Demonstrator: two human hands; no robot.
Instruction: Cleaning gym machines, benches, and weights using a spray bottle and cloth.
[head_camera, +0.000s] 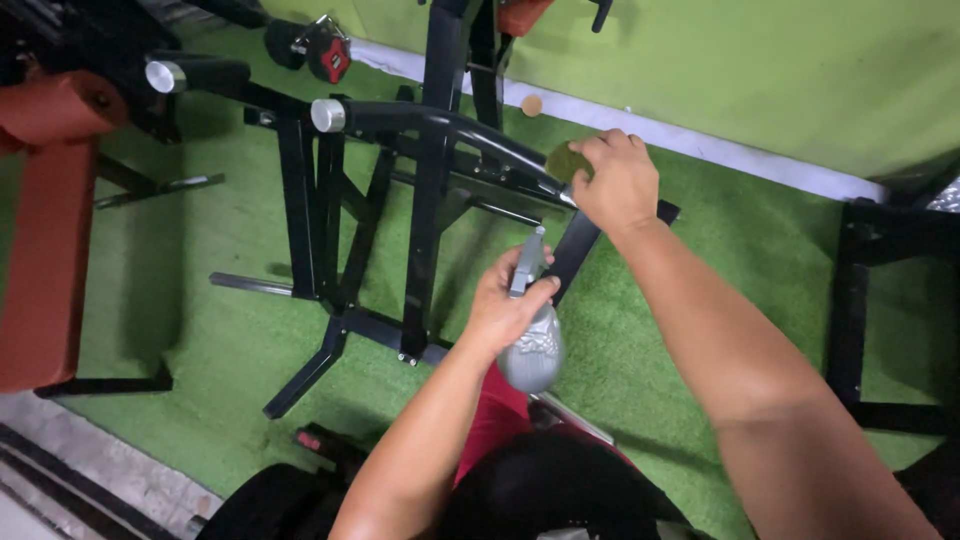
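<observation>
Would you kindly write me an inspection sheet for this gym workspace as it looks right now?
Surface: green artificial turf; concrete strip at lower left.
Job's things: grey spray bottle in left hand; green cloth pressed on black machine frame by right hand.
Clutter: round tan disc by the wall.
Hands: both closed on their items.
Cables: nothing seen.
Surroundings: green wall, red-padded bench, red weight plate, black stand.

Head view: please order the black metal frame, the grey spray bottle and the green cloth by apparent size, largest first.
1. Black metal frame
2. Grey spray bottle, in the left hand
3. Green cloth, partly hidden under the right hand
</observation>
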